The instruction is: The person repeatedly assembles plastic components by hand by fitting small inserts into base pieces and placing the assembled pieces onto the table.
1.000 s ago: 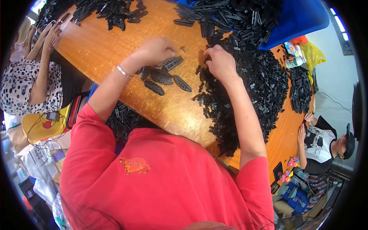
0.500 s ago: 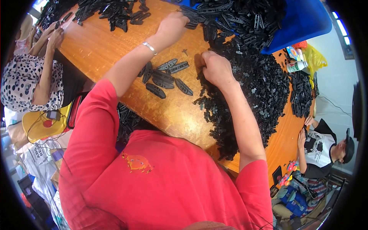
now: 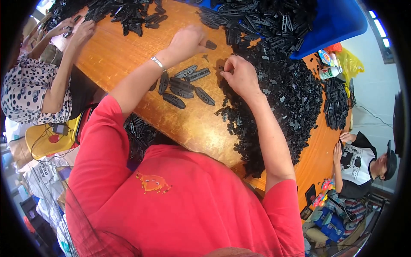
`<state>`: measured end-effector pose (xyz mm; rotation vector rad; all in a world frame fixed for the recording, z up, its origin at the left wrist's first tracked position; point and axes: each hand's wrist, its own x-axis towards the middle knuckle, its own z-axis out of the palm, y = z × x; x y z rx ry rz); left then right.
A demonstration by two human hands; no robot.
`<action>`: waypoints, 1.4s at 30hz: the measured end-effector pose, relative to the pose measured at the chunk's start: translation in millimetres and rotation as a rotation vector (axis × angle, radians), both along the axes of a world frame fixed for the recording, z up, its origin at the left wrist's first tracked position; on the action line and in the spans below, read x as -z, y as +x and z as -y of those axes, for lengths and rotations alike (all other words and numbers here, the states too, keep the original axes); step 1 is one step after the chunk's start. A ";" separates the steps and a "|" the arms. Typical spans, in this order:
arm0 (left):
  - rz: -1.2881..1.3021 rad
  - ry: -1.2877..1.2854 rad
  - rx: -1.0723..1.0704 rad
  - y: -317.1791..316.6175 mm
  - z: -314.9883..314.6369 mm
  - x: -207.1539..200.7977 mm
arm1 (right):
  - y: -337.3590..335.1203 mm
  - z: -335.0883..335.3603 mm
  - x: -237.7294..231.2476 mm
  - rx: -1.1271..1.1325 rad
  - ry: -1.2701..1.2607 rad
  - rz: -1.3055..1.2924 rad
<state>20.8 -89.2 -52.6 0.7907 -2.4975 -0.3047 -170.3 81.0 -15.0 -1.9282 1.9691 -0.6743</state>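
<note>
My left hand, with a silver bracelet at the wrist, grips one end of a black boat-shaped plastic piece above the wooden table. To its right, my right hand is in a pinch at the left edge of a heap of small black plastic clips. A tiny dark bit shows at those fingertips, probably one of the clips, though too small to make out. Several loose boat-shaped pieces lie on the table below my left hand. A small dark cross-shaped bit rests between my hands.
A blue bin stands at the far right, with a pile of long black pieces spilling from it. Another pile lies at the far left. A white bottle stands beyond the heap. People sit at the left and right.
My left hand has drawn back from the long-piece pile toward me, now with a black piece in it. My right hand stays at the heap's edge, its pinch more visible.
</note>
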 end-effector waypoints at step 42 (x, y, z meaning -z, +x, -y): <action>-0.474 0.985 0.287 7.0 -55.2 -45.8 | 20.8 -2.3 -24.3 -0.112 -0.599 0.008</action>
